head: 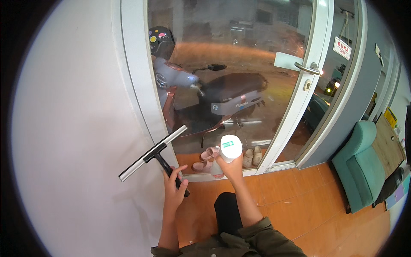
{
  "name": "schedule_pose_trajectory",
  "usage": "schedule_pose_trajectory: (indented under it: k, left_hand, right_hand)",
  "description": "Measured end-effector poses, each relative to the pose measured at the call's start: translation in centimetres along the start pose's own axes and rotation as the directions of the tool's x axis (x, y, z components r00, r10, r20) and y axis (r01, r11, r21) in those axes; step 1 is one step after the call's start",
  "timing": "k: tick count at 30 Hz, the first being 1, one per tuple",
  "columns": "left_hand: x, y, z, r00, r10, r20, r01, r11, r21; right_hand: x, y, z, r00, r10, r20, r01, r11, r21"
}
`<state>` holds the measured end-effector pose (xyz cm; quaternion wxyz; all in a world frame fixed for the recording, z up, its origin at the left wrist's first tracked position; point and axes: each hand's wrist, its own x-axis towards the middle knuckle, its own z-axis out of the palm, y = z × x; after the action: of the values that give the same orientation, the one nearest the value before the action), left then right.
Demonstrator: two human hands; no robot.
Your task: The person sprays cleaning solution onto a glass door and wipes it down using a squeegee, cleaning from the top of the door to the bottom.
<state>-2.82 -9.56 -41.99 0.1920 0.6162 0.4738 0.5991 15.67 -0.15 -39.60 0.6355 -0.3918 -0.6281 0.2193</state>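
Note:
My left hand [175, 186] holds the black handle of a window squeegee [155, 152], its long blade slanting up to the right in front of the white wall and door frame. In my right hand [231, 167] is a spray bottle [230, 148] with a white top, held upright before the lower part of the glass door. The bottle's lower part is partly hidden by the hand. The glass door pane [205, 25] looks hazy, with streaks in its upper part. A metal handle [307, 68] sits on the door's white frame at the right.
Behind the glass stand a motor scooter [237, 104], a helmet [161, 41], pink clogs [203, 165] and beige clogs [252, 157]. A white wall [74, 112] runs along the left. A green upholstered chair [359, 170] and a wooden table [388, 144] stand at the right.

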Motion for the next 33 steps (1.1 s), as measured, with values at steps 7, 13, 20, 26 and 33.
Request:
schedule_pose_trajectory:
  k: [7, 13, 20, 26, 33]
  left_hand:
    - [-0.2, 0.1, 0.0, 0.999, 0.031, -0.031, -0.031, 1.0, 0.002]
    - [0.1, 0.1, 0.1, 0.997, -0.001, -0.075, 0.007, 0.997, 0.074]
    - [0.3, 0.0, -0.2, 0.991, 0.005, -0.136, 0.01, 0.994, 0.11]
    - [0.3, 0.2, 0.0, 0.993, 0.034, -0.117, -0.021, 0.994, 0.106]
    - [-0.2, 0.6, 0.0, 0.998, 0.034, -0.057, -0.031, 0.998, 0.053]
  right_hand:
    - [-2.9, -1.7, 1.9, 0.965, 0.144, 0.218, -0.235, 0.84, 0.488]
    - [-2.4, -0.7, 3.3, 0.939, 0.142, 0.314, -0.27, 0.869, 0.415]
    - [-0.1, -2.9, 3.4, 0.946, -0.249, 0.208, 0.256, 0.967, -0.003]
    - [0.4, 1.5, -0.6, 0.995, 0.004, -0.098, 0.007, 0.995, 0.104]
    - [2.5, 2.1, -10.2, 0.814, 0.056, -0.578, -0.045, 0.998, 0.033]
